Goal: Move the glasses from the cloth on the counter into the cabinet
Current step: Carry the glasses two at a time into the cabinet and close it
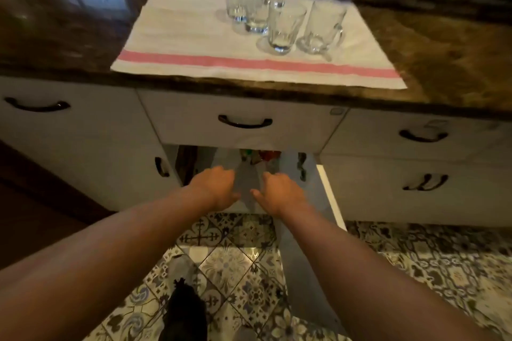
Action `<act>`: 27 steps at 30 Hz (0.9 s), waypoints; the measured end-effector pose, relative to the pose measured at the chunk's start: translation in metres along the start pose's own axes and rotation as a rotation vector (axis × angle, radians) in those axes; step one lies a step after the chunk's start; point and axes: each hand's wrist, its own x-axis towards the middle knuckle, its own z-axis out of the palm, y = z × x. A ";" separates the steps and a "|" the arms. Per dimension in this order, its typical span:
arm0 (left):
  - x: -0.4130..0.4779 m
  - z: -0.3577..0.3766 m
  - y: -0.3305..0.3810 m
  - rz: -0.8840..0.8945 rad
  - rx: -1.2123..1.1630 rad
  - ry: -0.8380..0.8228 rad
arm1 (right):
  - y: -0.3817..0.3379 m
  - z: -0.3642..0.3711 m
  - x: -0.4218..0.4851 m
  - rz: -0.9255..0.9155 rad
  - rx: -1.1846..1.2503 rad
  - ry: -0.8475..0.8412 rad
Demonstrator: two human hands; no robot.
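Several clear glasses (259, 0) stand grouped on the far right part of a white cloth (194, 36) with a pink stripe, which lies on the dark counter. One of them is a handled glass mug (322, 28). Below the counter, an open cabinet (221, 158) shows a pale interior. My left hand (216, 187) and my right hand (281, 192) reach into its opening, palms facing each other. Between them stands a faint, blurred tall glass (248, 185), and both hands close on its sides.
The cabinet door (331, 196) hangs open to the right of my right hand. A shut drawer (245, 122) sits just above the opening. Colourful items (260, 155) stand at the cabinet's back. Patterned floor tiles (238, 257) and my dark shoe (185, 310) lie below.
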 end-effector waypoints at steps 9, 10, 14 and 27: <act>-0.088 -0.125 0.025 0.029 -0.085 0.227 | -0.020 -0.126 -0.107 0.060 -0.046 0.185; -0.092 -0.136 0.023 0.033 -0.066 0.238 | -0.022 -0.133 -0.110 0.067 -0.045 0.206; -0.096 -0.179 0.011 0.104 -0.048 0.271 | -0.035 -0.157 -0.113 0.094 -0.094 0.253; -0.078 -0.238 -0.027 0.166 -0.010 0.467 | -0.101 -0.214 -0.099 0.098 -0.069 0.400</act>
